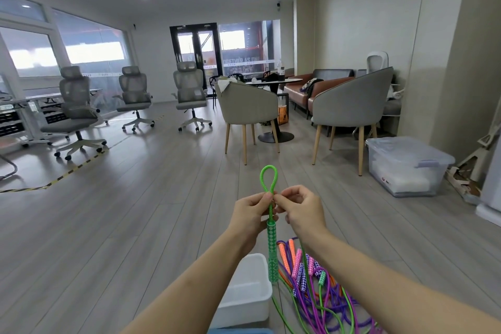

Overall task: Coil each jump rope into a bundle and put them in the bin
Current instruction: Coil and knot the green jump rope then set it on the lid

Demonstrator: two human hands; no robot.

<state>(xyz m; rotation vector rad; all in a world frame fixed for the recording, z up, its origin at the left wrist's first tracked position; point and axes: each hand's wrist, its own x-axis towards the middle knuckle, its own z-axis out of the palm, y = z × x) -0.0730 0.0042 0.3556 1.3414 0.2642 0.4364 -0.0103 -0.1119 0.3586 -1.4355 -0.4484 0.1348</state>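
So the bright green braided jump rope [269,184] is up in the air in front of the person, folded into a small loop that sticks up above both hands, with its green-and-white patterned handle [272,252] dangling straight down below. The left hand [250,215] pinches the cord right under the loop, fingers curled around it, and the right hand [299,210] pinches the same spot from the other side, thumb and fingertips closed on the cord. The rest of the cord trails down to the floor on the near right, into a tangled pile of purple, orange, pink and green ropes [320,287]. The white rectangular plastic bin [244,293] sits on the floor near the person, just left of that pile, and looks empty. My guess is the cord is light, floppy and a bit springy, so loops will want to pop open; the handle is the stiff, heavier bit. I'd keep pinching where the strands cross and watch for snags pulling it out of the pile.
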